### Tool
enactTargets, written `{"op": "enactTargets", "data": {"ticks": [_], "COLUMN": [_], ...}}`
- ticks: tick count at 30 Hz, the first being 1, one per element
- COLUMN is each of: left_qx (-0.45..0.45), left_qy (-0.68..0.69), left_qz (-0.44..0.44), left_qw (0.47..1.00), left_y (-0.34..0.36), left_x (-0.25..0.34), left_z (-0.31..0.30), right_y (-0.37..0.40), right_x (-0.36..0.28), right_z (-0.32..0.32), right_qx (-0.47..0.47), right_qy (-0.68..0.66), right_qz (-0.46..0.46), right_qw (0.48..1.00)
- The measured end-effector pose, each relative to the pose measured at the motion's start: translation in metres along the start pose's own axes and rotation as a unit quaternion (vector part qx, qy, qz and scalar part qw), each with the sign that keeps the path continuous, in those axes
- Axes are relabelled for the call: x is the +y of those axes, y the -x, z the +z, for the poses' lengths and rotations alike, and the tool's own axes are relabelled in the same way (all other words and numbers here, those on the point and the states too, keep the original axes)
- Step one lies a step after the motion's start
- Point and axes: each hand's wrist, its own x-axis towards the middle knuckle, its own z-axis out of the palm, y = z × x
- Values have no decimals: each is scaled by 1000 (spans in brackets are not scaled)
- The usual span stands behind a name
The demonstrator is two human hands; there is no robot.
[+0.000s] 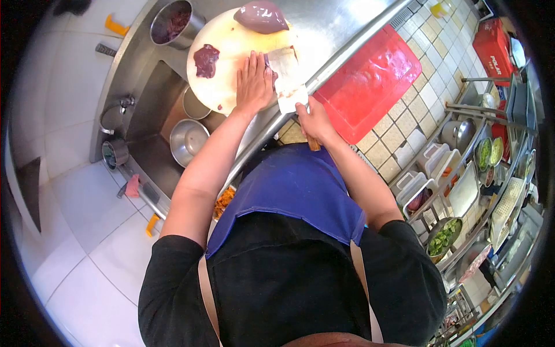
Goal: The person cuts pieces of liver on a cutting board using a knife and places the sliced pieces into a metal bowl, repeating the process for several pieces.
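My right hand (315,118) is closed around the wooden handle of a cleaver (292,92), whose broad blade reaches over the near right edge of a round cutting board (225,46). Flat on the board lies my left hand (254,84), fingers stretched out, just left of the blade. Dark meat, apparently liver, shows in part between those fingers and the blade. A large glossy piece of liver (260,16) rests at the board's far edge. Toward the left side sits a smaller dark slice of liver (206,61). Glare washes out part of the blade and board.
Left of the board stands a metal pot (173,23) with dark red contents. Metal bowls (189,141) are in the sink (147,104). A red plastic bin (370,81) is on the tiled floor at right, before shelves of containers and greens (444,236).
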Motion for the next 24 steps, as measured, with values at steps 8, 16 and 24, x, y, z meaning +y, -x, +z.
{"op": "enactTargets", "data": {"ticks": [8, 16, 24], "left_qx": [-12, -17, -40], "left_qy": [-4, -3, 2], "left_qz": [-24, -25, -55], "left_qw": [1000, 1000, 998], "left_y": [-3, -1, -1], "left_x": [3, 0, 5], "left_z": [1, 1, -4], "right_y": [-23, 0, -23], "right_x": [-21, -2, -21], "right_z": [4, 4, 18], "right_qx": [-28, -37, -28], "right_qy": [-26, -49, -11], "right_qz": [46, 41, 42], "right_qw": [998, 997, 999]}}
